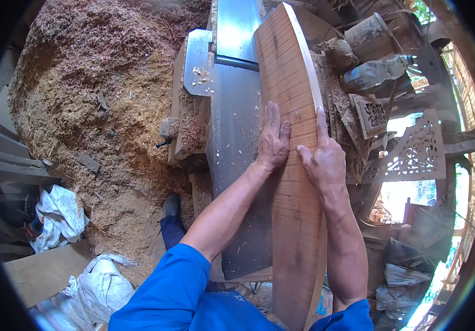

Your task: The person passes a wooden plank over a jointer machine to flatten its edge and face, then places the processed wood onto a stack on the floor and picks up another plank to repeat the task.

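Spreading across the whole left side of the floor: a huge heap of wood shavings, reddish at the top, paler lower down. Running up the middle: a grey steel jointer bed, serving as the counter, with loose chips lying on its guard plate. Lying lengthwise along the right edge of that bed, overhanging toward the body: a long reddish-brown plank with fine cross-marks on its face. Standing to the right: carved openwork panels, a dusty plastic bottle, and below left some white sacks.

Pressing flat on the plank's left half: left hand, fingers straight, palm down, closing on nothing. Resting on the plank's right edge: right hand, forefinger stretched along the rim, other fingers curled loosely, pinching nothing either.

Judging the risk: fingers sitting close to the board's leading stretch, so possibly sliding off toward the cutter if the plank were catching or kicking back. Also likely: uneven downward pressure tipping the long overhanging plank, or shavings underfoot near the dark shoe causing a slip.
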{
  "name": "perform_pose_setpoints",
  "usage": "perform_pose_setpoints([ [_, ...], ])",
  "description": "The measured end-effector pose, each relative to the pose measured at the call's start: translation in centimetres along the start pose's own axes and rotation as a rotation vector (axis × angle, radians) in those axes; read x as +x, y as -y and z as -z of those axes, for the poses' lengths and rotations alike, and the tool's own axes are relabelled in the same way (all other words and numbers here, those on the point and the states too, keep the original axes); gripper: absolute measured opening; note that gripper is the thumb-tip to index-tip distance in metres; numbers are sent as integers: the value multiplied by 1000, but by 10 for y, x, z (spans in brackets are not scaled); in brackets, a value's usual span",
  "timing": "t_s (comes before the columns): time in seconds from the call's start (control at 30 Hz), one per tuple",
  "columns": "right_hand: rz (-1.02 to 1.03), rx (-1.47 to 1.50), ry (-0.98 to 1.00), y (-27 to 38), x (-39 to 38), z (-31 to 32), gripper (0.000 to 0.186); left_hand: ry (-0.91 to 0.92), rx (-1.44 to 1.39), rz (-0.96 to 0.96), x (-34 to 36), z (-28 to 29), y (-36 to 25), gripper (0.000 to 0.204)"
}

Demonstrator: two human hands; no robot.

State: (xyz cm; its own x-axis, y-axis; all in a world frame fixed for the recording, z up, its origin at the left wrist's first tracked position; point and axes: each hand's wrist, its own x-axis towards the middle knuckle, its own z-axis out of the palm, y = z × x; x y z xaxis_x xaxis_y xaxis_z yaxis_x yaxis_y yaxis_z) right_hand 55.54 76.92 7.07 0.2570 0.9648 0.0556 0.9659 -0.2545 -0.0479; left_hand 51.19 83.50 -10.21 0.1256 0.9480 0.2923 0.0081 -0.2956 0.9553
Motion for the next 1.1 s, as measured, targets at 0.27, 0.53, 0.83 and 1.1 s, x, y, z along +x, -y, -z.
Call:
perform_pose_setpoints([
  [0.27, 18, -55, -15, 7, 31, -1, 93, -8, 3, -22, 1, 0, 3, 71],
  [0.53, 13, -40, -15, 5, 63, -4, 93, 2, -3, -9, 0, -1, -1, 72],
  [0.83, 30, -97, -40, 15, 94, -4, 90, 10, 16, -24, -1, 2, 0, 73],
  [1.1, -23, -129, 1, 26, 131, -3, 87, 29, 47, -47, -3, 4, 0, 69],
])
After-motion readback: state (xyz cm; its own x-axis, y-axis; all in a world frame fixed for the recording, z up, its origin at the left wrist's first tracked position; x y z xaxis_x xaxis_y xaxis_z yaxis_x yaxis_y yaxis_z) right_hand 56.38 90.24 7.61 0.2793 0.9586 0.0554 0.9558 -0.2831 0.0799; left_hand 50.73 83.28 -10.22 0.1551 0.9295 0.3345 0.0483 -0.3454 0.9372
